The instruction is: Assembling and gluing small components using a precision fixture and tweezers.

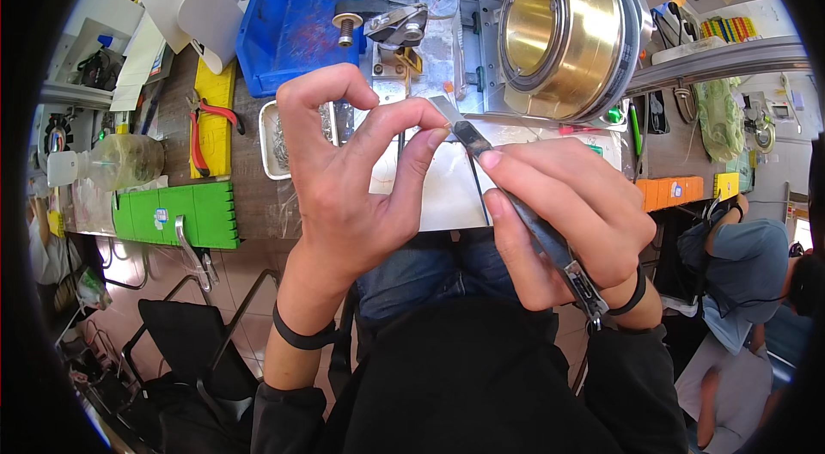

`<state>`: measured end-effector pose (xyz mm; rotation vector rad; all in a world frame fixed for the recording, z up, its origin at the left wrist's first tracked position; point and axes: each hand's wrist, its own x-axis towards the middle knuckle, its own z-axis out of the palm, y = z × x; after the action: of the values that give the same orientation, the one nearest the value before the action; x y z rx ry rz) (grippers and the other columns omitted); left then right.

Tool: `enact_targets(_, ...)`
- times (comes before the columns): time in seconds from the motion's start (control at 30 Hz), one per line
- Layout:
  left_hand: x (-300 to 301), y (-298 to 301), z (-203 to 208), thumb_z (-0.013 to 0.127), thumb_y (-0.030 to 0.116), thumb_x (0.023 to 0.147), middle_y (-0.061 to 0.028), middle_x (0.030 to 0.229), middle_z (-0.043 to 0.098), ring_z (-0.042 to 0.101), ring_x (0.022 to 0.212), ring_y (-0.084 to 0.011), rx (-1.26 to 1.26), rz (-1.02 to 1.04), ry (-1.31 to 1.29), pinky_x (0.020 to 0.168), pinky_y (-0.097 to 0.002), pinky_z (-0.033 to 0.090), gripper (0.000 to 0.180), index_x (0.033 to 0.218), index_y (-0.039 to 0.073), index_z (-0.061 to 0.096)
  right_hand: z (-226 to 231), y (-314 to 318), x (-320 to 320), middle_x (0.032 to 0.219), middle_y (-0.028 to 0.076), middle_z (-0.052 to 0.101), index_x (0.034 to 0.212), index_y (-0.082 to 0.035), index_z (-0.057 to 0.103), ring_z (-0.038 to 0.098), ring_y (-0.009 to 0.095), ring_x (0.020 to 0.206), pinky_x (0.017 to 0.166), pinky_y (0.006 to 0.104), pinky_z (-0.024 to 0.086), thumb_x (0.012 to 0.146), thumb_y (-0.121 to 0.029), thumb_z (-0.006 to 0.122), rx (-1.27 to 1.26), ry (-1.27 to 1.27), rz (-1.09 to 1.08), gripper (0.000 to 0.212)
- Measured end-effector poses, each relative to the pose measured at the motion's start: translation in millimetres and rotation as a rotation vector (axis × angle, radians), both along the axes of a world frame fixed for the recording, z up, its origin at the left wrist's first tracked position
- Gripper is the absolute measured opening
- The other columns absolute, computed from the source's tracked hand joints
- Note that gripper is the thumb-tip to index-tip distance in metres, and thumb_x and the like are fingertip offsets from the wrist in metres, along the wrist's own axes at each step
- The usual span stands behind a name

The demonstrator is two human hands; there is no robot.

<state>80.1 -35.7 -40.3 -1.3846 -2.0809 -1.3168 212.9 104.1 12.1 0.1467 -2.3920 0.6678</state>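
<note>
My right hand (559, 222) grips a dark grey utility knife (537, 226), its body running slantwise across the palm. The knife's bare blade (446, 109) points up and left, against or just beside the fingertips of my left hand (348, 166). Thumb and index finger of that left hand are pinched together. Anything between them is too small to make out. Just beyond the hands stands a small metal clamp fixture (397, 24) with a bolt and a brass-coloured block. A white sheet (443, 196) lies on the bench below both hands.
A blue bin (301, 12) stands behind my left hand, near a white tray of small metal bits (277, 145). Red-handled pliers (203, 132) lie on a yellow strip. A large brass-coloured cylinder (563, 37) sits at the back right. People sit at right.
</note>
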Motion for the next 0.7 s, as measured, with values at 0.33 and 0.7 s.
enact_targets(0.33, 0, 0, 2, 0.08, 0.011, 0.076, -0.0076, 0.1, 0.039, 0.045, 0.093, -0.0222, -0.001, 0.008, -0.039, 0.085, -0.0336, 0.038, 0.016, 0.088, 0.007, 0.07, -3, 7, 51, 0.1, 0.016, 0.068, 0.107, 0.003, 0.068, 0.069, 0.03, 0.08, 0.068, 0.0351, 0.057, 0.075, 0.005, 0.07, -0.055, 0.061, -0.033, 0.032)
enact_targets(0.7, 3, 6, 10, 0.076, 0.005, 0.076, -0.0102, 0.1, 0.043, 0.048, 0.093, -0.0257, 0.062, 0.072, -0.082, 0.082, -0.0346, 0.041, 0.012, 0.086, 0.008, 0.07, -76, 50, 79, 0.121, 0.012, 0.059, 0.123, -0.005, 0.062, 0.056, 0.029, 0.113, 0.094, 0.0401, 0.049, 0.08, -0.01, 0.058, 0.527, -0.429, -0.007, 0.043)
